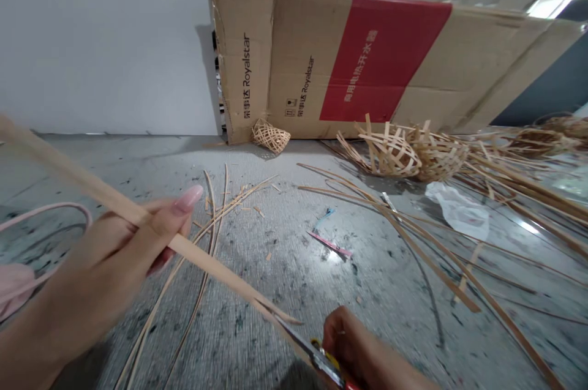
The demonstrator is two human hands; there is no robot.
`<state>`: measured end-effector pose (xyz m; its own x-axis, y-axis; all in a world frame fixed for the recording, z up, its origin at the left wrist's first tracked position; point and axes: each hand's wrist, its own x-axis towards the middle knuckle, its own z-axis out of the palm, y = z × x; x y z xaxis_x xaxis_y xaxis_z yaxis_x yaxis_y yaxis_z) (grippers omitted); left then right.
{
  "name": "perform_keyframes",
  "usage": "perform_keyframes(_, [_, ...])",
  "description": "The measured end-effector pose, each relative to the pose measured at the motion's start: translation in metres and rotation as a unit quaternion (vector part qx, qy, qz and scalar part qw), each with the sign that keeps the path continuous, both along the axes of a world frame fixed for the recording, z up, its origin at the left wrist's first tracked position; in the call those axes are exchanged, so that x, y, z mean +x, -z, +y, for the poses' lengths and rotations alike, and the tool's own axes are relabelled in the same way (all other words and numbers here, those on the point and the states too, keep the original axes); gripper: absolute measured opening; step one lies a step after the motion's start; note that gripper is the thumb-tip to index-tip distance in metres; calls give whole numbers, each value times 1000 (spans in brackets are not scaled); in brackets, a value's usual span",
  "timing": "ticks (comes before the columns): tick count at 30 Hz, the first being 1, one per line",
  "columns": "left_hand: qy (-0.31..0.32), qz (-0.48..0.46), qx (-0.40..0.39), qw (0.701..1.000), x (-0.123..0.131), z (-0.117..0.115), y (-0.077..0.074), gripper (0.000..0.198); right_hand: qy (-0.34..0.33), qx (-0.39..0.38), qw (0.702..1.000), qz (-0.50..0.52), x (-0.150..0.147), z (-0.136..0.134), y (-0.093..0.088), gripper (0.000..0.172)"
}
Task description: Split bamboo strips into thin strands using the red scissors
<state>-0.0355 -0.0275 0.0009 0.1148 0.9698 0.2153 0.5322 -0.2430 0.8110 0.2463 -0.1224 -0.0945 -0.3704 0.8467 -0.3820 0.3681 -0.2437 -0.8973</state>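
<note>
My left hand (124,237) is closed on a flat bamboo strip (220,270), pinching it between thumb and fingers. From the left edge the strip slants down to the lower right, where its end is split into two tines. In my right hand (353,341), at the bottom, are scissors (316,356) with red and yellow on the handles. Their pointed blades reach into the split end of the strip. Fingers partly hide the handles. Thin bamboo strips (214,234) lie crossed on the table beyond my left hand, with small offcuts (258,211) around them.
A small woven piece (271,136) rests against a cardboard box (294,71) at the back. Woven baskets (395,151) with loose ends sit at the back right, near long strips (441,249) and a clear plastic bag (459,209). A pink strip (329,244) lies mid-table (285,231). A pink strap (55,206) is at left.
</note>
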Motion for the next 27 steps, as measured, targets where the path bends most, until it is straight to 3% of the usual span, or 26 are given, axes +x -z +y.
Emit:
perform_keyframes(5, [10,-9,-36,999,4,1,-2,56,42,-87,995,36,-2,8,16,42])
perform_keyframes(9, [26,-12,-67,997,7,6,-3,54,72,-144,985,63,-4,13,20,90])
perform_keyframes(11, [37,-38,-72,996,10,7,-2,52,68,-147,984,76,-3,14,20,101])
perform_keyframes(16, [72,-53,-65,994,17,3,-1,49,60,-146,983,98,-2,12,17,100])
perform_keyframes(24, [38,13,-8,999,15,5,1,48,43,-136,987,77,5,4,24,120])
perform_keyframes(27, [30,24,3,999,16,7,3,47,30,-119,990,73,6,1,24,118])
